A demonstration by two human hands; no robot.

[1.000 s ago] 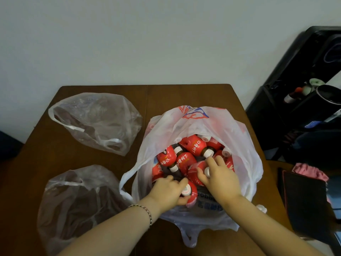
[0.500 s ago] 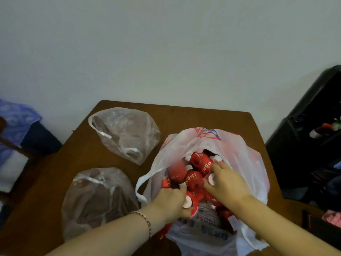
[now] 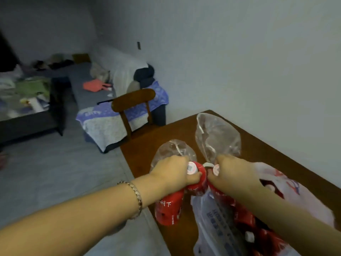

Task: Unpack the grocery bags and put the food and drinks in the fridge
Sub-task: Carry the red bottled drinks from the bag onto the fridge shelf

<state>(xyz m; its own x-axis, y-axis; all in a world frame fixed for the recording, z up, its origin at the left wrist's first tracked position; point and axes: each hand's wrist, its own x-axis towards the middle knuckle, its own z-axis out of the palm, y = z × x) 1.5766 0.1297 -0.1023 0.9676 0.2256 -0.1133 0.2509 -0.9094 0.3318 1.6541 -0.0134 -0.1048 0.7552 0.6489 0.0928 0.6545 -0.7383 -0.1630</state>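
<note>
My left hand (image 3: pixel 173 172) grips red-labelled drink bottles (image 3: pixel 168 207) by their white-capped necks, and they hang above the table's left edge. Close beside it, my right hand (image 3: pixel 232 172) also holds red bottles by the neck, one white cap showing between its fingers. Below my right arm lies the white grocery bag (image 3: pixel 302 206) on the brown wooden table (image 3: pixel 276 156), with several more red bottles (image 3: pixel 258 231) inside it. The bottles in my right hand are mostly hidden by the hand and bag.
Two clear plastic bags (image 3: pixel 217 137) lie on the table beyond my hands. A wooden chair (image 3: pixel 132 104) stands at the table's far end, with a covered sofa (image 3: pixel 110 100) behind it. A dark low table (image 3: pixel 27 108) is at the left, grey floor between.
Both hands have lifted bottles out of the white bag and swung left. My head has turned left, so the room and sofa now show.
</note>
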